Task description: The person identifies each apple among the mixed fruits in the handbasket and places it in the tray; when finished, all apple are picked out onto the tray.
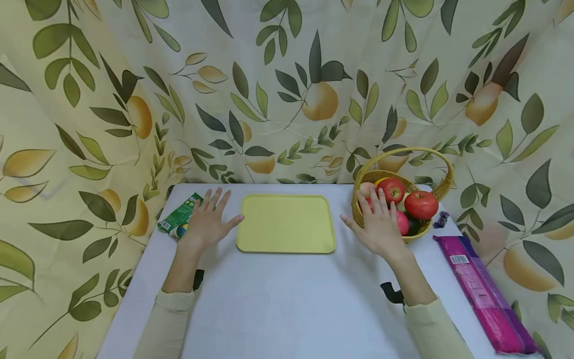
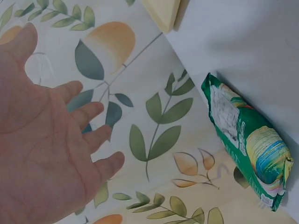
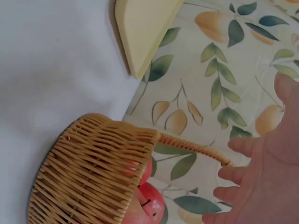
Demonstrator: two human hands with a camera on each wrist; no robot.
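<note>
My left hand [image 1: 208,222], fingers spread and holding nothing, hovers over the left side of the table. It partly hides a green printed packet [image 1: 181,215], which the left wrist view shows whole on the white surface. On the other side my right hand [image 1: 378,227] is also spread and bare, overlapping the front of a wicker basket [image 1: 357,214] in the head view. Red apples [image 1: 421,205] and other fruit fill that basket beneath its arched handle. Between the hands lies a pale yellow tray [image 1: 287,224] with nothing on it.
A long pink and purple packet [image 1: 486,299] lies along the table's right edge. Above it sits a small dark purple wrapped item [image 1: 441,220]. A leaf-and-fruit patterned curtain [image 1: 287,99] stands behind the white table [image 1: 291,309] and at both sides.
</note>
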